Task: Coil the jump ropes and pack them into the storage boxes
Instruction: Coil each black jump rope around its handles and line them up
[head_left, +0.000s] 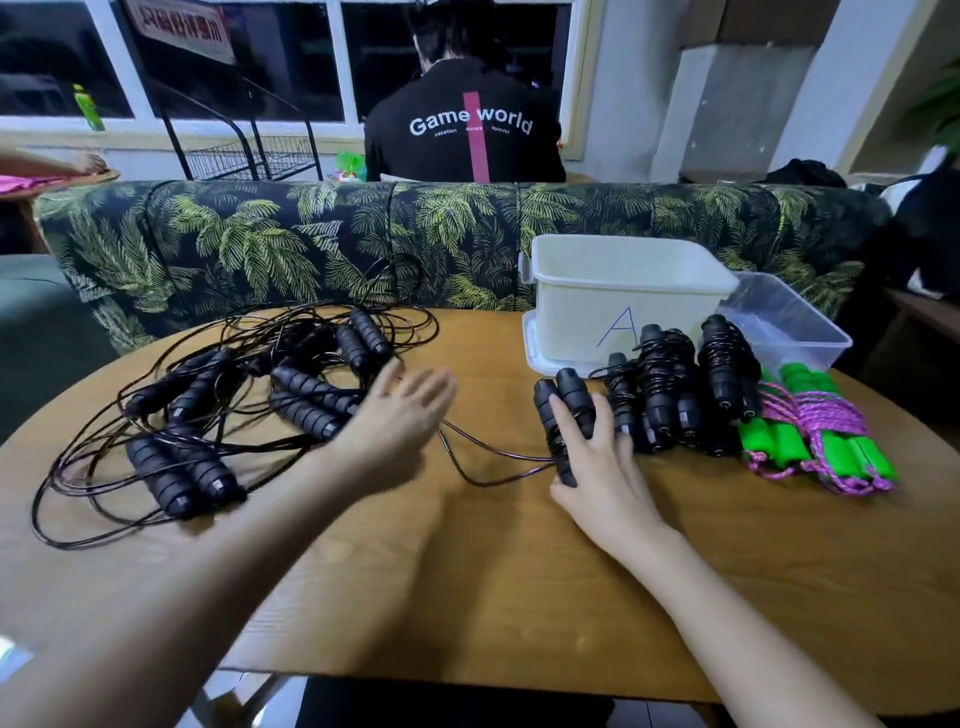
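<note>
Jump ropes, boxes on table

Bare table lies open at the front; tangled ropes crowd the left, wound bundles, white box and clear box the right.
</note>
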